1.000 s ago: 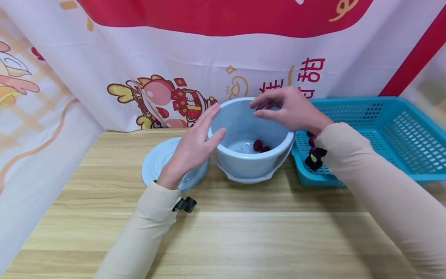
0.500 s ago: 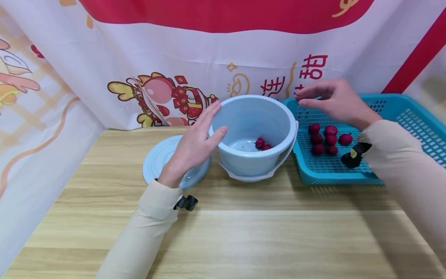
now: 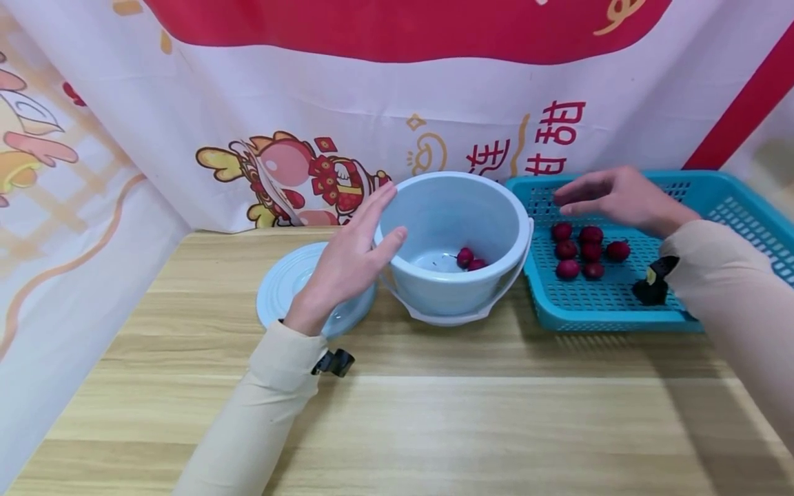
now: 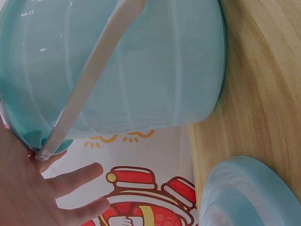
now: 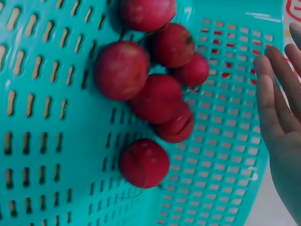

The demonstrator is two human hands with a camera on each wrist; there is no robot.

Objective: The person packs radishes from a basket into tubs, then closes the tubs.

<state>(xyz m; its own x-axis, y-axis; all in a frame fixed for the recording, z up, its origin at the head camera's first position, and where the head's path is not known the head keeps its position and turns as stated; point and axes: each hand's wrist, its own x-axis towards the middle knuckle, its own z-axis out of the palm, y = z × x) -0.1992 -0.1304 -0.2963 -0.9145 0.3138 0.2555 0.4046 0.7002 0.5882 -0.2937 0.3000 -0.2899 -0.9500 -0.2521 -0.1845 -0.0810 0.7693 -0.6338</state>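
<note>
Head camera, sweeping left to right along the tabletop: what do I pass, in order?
Round pale blue lid → left hand → pale blue bucket holding two red fruits → red fruits in the teal basket, right hand above them.

Your right hand is no longer over the bowl. A second ago it hovers above the rim at the bowl's 1 o'clock, fingers bent together; half a second ago it is out at 3 o'clock over the basket's back edge. Now it sits lower, over the basket floor at 12 o'clock from the fruits, fingers straight and loose, holding nothing. With your arm out of the way, the cluster of red fruits in the basket shows in full; a second ago your sleeve covers most of it. Your wrist camera now hangs over the basket's near right part.
</note>
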